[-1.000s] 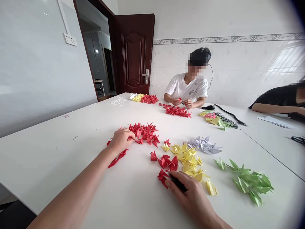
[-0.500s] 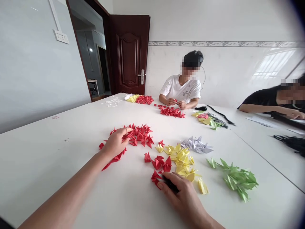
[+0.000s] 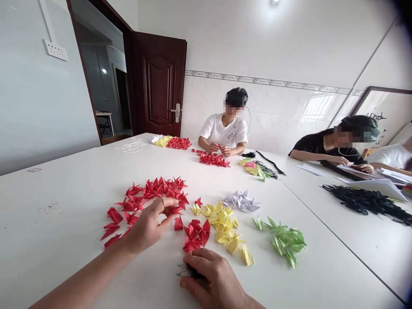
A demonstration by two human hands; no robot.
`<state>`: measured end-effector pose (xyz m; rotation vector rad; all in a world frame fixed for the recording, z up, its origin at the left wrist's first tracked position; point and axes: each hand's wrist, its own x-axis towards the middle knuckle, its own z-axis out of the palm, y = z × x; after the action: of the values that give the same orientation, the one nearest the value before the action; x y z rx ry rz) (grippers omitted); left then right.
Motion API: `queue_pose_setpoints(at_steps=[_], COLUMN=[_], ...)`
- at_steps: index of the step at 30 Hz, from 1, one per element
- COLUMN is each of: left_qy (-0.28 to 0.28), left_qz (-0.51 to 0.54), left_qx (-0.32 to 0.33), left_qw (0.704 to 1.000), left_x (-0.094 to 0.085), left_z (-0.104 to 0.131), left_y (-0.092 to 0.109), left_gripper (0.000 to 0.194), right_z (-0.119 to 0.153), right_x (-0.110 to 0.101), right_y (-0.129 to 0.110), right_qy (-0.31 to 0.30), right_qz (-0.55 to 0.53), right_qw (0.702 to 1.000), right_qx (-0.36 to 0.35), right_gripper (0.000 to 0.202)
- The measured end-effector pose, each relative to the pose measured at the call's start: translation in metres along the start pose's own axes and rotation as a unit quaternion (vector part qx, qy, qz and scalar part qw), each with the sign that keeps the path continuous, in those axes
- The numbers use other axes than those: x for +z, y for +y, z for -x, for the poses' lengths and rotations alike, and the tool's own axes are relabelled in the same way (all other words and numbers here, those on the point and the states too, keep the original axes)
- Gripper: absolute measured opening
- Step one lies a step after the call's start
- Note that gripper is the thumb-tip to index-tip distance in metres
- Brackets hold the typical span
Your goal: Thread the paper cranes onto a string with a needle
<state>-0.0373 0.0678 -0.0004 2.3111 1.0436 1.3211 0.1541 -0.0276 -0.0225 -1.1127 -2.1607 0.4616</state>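
Note:
Red folded paper pieces (image 3: 161, 187) curve across the white table (image 3: 74, 201). My left hand (image 3: 154, 223) pinches one red paper piece (image 3: 174, 210) beside the pile's right end. Low in the middle, my right hand (image 3: 212, 274) is closed round a black tool with pale pointed tips (image 3: 184, 270), perhaps scissors. Just beyond it lies a small red cluster (image 3: 193, 236). Yellow folded pieces (image 3: 225, 225) lie to its right, with white pieces (image 3: 241, 201) behind them and green pieces (image 3: 286, 241) farther right.
Across the table a person in white (image 3: 225, 133) handles red pieces near a red pile (image 3: 215, 159). A person in black (image 3: 322, 143) sits at the right, behind a heap of black cords (image 3: 363, 199). White strings (image 3: 131, 146) lie at the far left.
The view has turned right. My left hand has moved from the red pile's left part to its right end, now with a red piece. My right hand has drawn back slightly from the small red cluster.

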Motion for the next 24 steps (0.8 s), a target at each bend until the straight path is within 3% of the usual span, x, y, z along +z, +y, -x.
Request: queue_pose_setpoints(at_steps=[5, 9, 24], left_qy=[-0.046, -0.076, -0.113], left_qz=[0.053, 0.093, 0.121], left_qx=[0.001, 0.038, 0.008], left_qw=[0.998, 0.992, 0.986], left_x=[0.008, 0.012, 0.017], left_z=[0.011, 0.019, 0.020], left_y=[0.019, 0.031, 0.030], left_gripper=[0.027, 0.032, 0.039], right_z=[-0.001, -0.001, -0.001], right_x=[-0.003, -0.005, -0.009], right_y=[0.000, 0.002, 0.002], right_qy=[0.078, 0.140, 0.147], right_qz=[-0.061, -0.080, -0.097], right_qw=[0.995, 0.984, 0.981], right_qx=[0.030, 0.073, 0.076], right_gripper=[0.024, 0.024, 0.024])
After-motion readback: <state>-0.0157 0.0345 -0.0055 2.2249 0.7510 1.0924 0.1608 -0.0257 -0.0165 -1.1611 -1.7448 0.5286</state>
